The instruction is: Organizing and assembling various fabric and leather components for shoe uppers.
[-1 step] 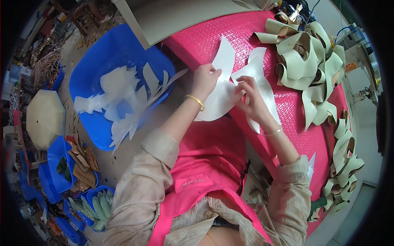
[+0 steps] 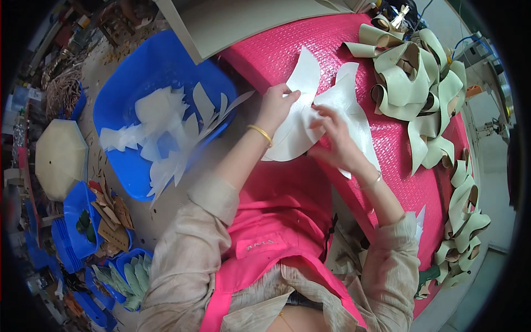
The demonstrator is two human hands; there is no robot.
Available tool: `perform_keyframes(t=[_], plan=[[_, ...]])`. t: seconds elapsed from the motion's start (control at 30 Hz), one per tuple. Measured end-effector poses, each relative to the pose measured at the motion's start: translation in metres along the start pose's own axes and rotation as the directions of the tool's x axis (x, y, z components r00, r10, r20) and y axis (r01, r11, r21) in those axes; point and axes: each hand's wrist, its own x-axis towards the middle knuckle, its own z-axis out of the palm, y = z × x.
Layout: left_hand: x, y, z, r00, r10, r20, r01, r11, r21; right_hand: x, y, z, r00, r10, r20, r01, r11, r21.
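My left hand (image 2: 276, 105) is closed on a thin white leaf-shaped sheet (image 2: 304, 72), its thumb lying on top. The sheet has a pointed upper end and a wide rounded lower part, which hangs over the edge of a pink-covered table (image 2: 265, 55). With bent fingers, my right hand (image 2: 338, 135) grips the right-hand edge of this sheet; its fingertips are slightly blurred. Just beyond that hand, a second white sheet (image 2: 351, 99) of similar shape lies on the table, partly hidden by my wrist and fingers.
A blue tub (image 2: 121, 83) at the left holds several white translucent cut pieces (image 2: 160, 113). Curled pale-green pieces (image 2: 401, 83) are heaped along the table's right side. A beige board (image 2: 238, 27) stands at the back. Smaller blue bins (image 2: 77, 221) and an octagonal stool top (image 2: 61, 160) are at lower left.
The fingers of my right hand have shifted a little to the left along the sheet, with the hand turning slightly. My left hand keeps its grip almost in place.
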Motion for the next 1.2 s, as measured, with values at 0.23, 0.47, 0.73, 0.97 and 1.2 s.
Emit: perform_keyframes(t=[0.23, 0.47, 0.73, 0.97, 1.2], plan=[[-0.098, 0.021, -0.037, 0.947, -0.263, 0.182, 0.319, 0.742, -0.590, 0.005, -0.001, 0.005, 0.960, -0.211, 0.184, 0.262, 0.909, -0.325], [-0.124, 0.019, -0.051, 0.931, -0.161, 0.327, 0.348, 0.654, -0.672, 0.006, -0.026, 0.025, 0.956, -0.242, 0.166, 0.261, 0.960, -0.100], [-0.116, 0.006, -0.051, 0.953, -0.136, 0.270, 0.256, 0.839, -0.481, 0.043, 0.009, -0.031, 0.850, 0.513, -0.117, -0.340, 0.705, 0.623], [-0.127, -0.010, -0.074, 0.930, -0.283, 0.233, 0.356, 0.852, -0.384, 0.063, 0.062, -0.163, 0.759, 0.486, -0.434, -0.110, 0.751, 0.651], [-0.133, 0.047, -0.114, 0.955, 0.226, -0.192, -0.170, 0.947, 0.271, 0.061, -0.014, -0.070, 0.814, 0.232, 0.533, -0.104, 0.960, -0.261]])
